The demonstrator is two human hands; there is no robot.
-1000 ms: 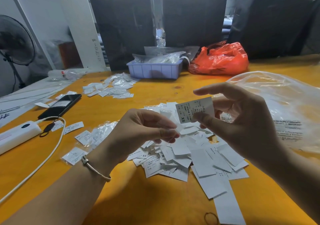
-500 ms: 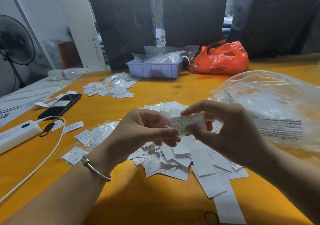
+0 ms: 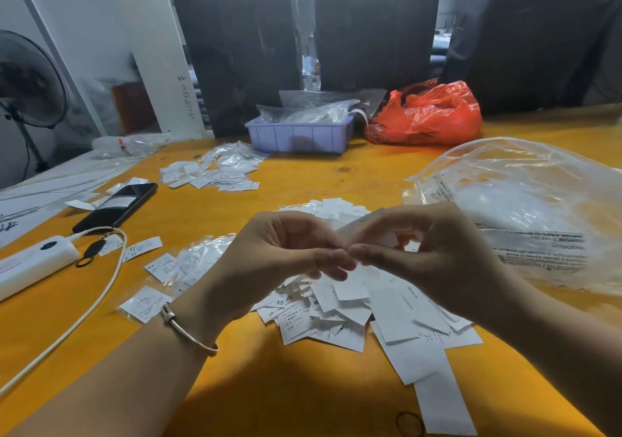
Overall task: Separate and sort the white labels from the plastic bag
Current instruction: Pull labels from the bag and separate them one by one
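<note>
On the far left of the counter (image 3: 235,389) we see a white power bank (image 3: 35,263) with cable, then a phone (image 3: 116,206). Sleeved labels (image 3: 168,270) lie just beside our left hand (image 3: 279,261), which pinches one white label (image 3: 356,228) together with our right hand (image 3: 434,255), fingertips touching, above the loose label pile (image 3: 370,315). A second pile (image 3: 215,174) sits further back near a purple tray (image 3: 298,137) and a red bag (image 3: 427,113). Clear plastic bag (image 3: 525,208) lies right of the hands.
</note>
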